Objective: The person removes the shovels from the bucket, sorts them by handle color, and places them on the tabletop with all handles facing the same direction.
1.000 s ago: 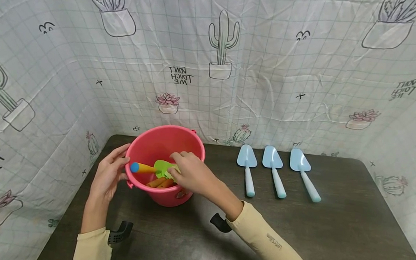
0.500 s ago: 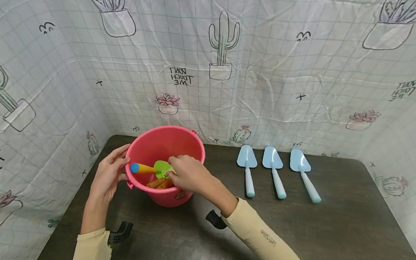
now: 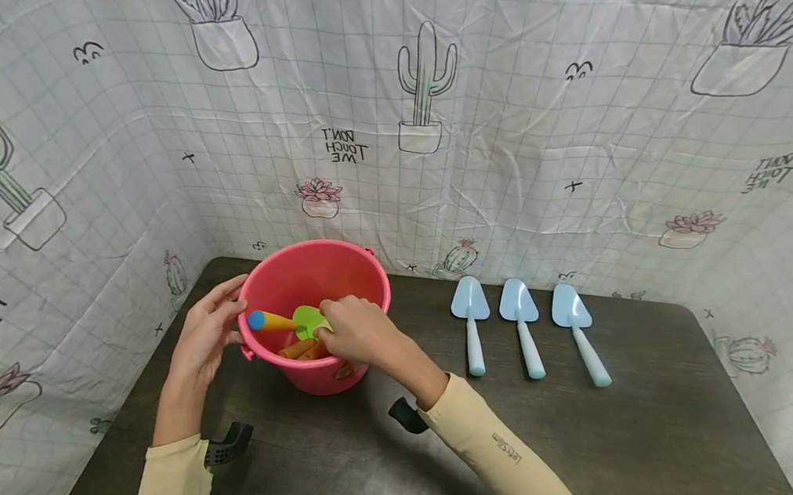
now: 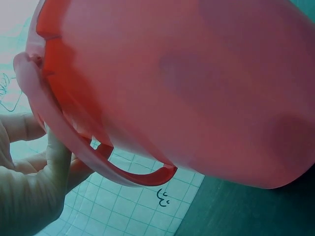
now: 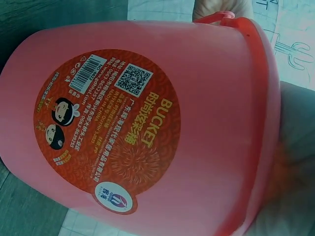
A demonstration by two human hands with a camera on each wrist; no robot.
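A pink bucket [image 3: 316,272] stands on the dark table, its mouth facing me. My left hand [image 3: 207,329] touches the outside of its rim on the left, fingers lightly bent; the left wrist view shows the thumb [image 4: 59,152] behind the bucket's handle [image 4: 142,179]. My right hand [image 3: 355,329] reaches over the right side of the rim, fingers curled around a pale yellow-green piece whose kind I cannot tell. Just left of those fingertips lies a toy shovel with a green blade [image 3: 307,320] and a yellow handle [image 3: 275,323] ending in blue. Orange stick-like pieces [image 3: 299,349] lie below it.
Right of the bucket, a row of light-blue trowels lies along the table's back: a left one [image 3: 470,297], a middle one [image 3: 519,301] and a right one [image 3: 570,308]. A printed cloth [image 3: 516,171] hangs behind the table and down both sides.
My right hand has shifted slightly left and deeper over the bucket, covering more of the pale piece. The left hand and the bucket stay where they were.
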